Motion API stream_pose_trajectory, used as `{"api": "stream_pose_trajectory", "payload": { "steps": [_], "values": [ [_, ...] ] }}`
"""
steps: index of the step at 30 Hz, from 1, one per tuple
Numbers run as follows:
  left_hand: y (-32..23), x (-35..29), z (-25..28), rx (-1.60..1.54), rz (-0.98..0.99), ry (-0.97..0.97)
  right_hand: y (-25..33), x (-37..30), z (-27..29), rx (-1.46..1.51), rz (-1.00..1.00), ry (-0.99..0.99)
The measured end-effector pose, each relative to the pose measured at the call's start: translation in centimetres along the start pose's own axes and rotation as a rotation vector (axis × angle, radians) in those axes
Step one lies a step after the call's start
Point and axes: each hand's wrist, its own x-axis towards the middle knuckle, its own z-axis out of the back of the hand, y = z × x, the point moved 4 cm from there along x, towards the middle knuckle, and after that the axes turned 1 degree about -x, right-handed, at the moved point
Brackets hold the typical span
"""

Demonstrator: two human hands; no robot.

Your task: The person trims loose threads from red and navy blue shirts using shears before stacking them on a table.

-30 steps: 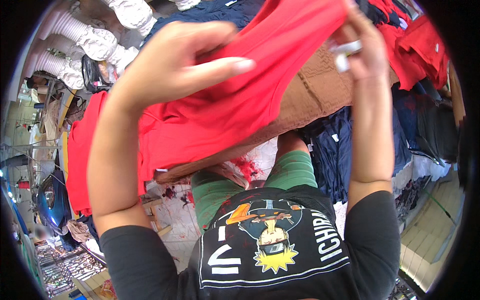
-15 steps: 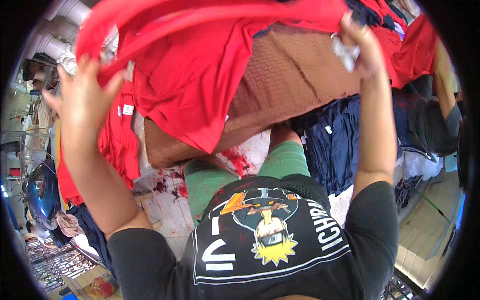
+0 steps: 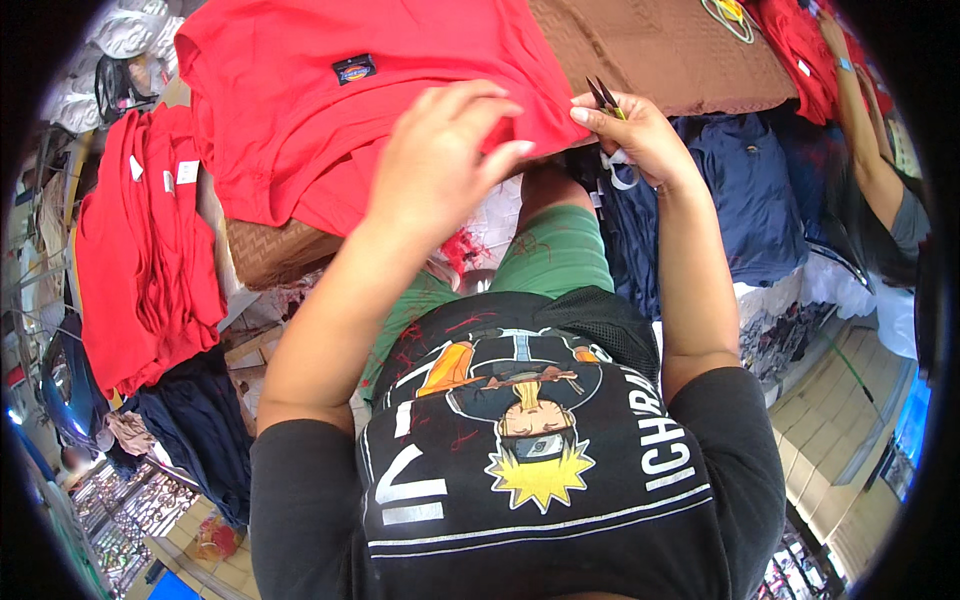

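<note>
Red shirt [image 3: 300, 130] spread on the brown-covered table [image 3: 650, 55], snips [image 3: 607, 97] held in the right hand [image 3: 645, 138].
The left hand [image 3: 430, 155], fingers loosely spread, is over the shirt's near side; whether it touches cannot be told. The right hand's fingertips [image 3: 582, 114] are at the shirt's right edge. A black label [image 3: 353, 69] faces up farther away; more red clothes [image 3: 150, 260] lie left.

The right fingers [image 3: 606, 124] hold snips [image 3: 603, 96] beside a red garment [image 3: 300, 120].

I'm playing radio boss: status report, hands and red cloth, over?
Right hand holding thread snips. Left hand open, hiding part of red garment. Garment on brown cloth.
</note>
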Motion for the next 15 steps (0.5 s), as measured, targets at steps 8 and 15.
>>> {"api": "stream_pose_trajectory", "payload": {
  "steps": [8, 15],
  "values": [
    [0.8, -0.5, -6.8, -0.010, 0.083, -0.150, -1.0, -0.1, 0.1, 0.074, -0.019, 0.017],
    [1.4, -2.6, -0.6, -0.864, 0.327, 0.001, -1.1, -1.5, 1.0, -0.080, 0.057, 0.113]
  ]
}}
